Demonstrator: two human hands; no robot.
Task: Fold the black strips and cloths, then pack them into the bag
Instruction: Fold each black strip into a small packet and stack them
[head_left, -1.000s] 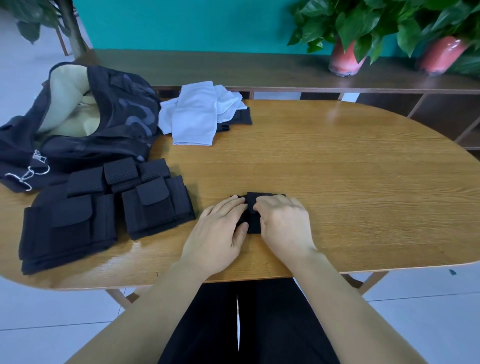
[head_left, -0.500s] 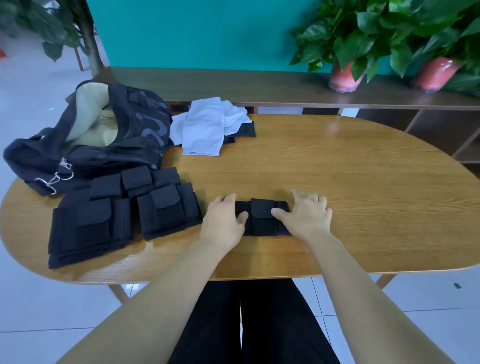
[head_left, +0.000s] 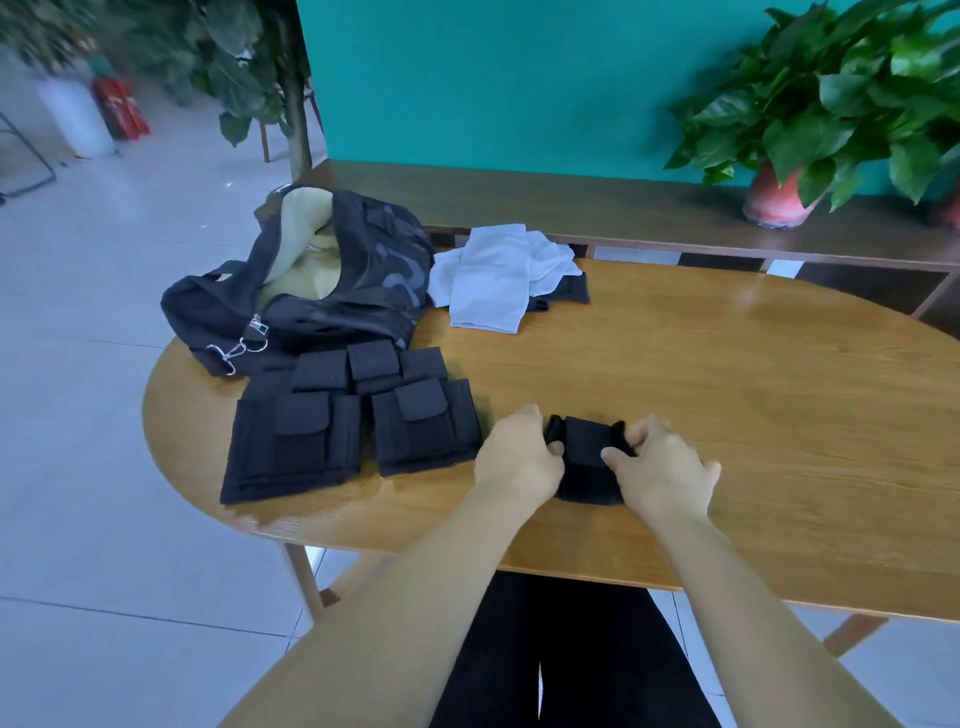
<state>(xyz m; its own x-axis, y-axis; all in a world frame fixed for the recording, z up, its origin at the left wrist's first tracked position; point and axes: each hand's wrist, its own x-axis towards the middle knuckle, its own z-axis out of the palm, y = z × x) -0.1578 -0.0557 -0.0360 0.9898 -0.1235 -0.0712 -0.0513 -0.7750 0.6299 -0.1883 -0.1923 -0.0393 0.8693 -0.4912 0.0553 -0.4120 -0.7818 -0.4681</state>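
Head | left hand (head_left: 522, 457), right hand (head_left: 662, 475) pinch folded black strip (head_left: 587, 462)

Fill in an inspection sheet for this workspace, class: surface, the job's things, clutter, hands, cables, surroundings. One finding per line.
Surface: oval wooden table, light glare on its far side.
Job's things: small folded black fabric strip at the near edge, between both hands; two larger folded black pieces with smaller ones behind them, to its left; open black bag with pale lining at the far left; pale blue cloths heaped over a black piece beside the bag.
Clutter: nothing seen.
Hands: left hand and right hand each pinch one end of the strip.
Cables: nothing seen.
Surroundings: potted green plant in a pink pot on a dark wooden shelf, teal wall, tiled floor.
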